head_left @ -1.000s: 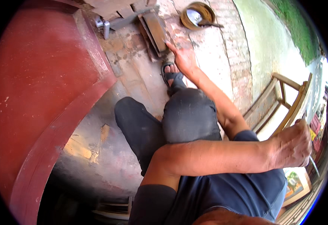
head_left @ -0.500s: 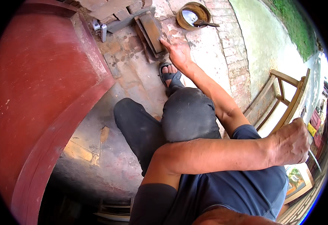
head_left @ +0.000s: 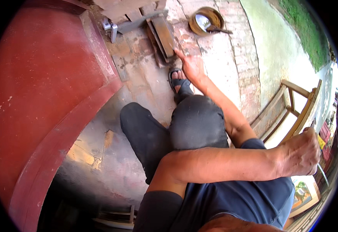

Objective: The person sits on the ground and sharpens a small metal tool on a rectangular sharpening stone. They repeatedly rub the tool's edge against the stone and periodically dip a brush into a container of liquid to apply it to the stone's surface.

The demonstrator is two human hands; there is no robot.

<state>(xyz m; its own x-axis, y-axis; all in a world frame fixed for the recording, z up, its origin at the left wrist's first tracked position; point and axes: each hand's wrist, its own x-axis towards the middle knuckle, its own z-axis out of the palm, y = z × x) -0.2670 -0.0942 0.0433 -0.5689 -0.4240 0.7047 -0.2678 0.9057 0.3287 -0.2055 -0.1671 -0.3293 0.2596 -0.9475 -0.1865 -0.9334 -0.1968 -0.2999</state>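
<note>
My right hand [head_left: 193, 67] reaches forward past my knee, its index finger stretched out to the right edge of a long brown rectangular block [head_left: 163, 34] that looks like a whetstone. The block lies on a darker slab on the brick paving, just beyond my sandalled foot [head_left: 179, 80]. Nothing shows in that hand. My left arm crosses my lap to the right. At its end my left hand [head_left: 300, 154] is closed in a fist with its back to view, so whatever the fingers may hold is hidden.
A round tan bowl [head_left: 196, 26] with liquid and a dark-handled tool [head_left: 220, 30] stands beyond the block. Stacked bricks [head_left: 130, 9] lie at the far left. A red wooden panel [head_left: 41, 85] fills the left side; a wooden frame [head_left: 279, 101] stands at right.
The whole view has shifted slightly, so things appear lower and farther right. My right fingertip has slid a little toward the block's near end. My left fist keeps its pose.
</note>
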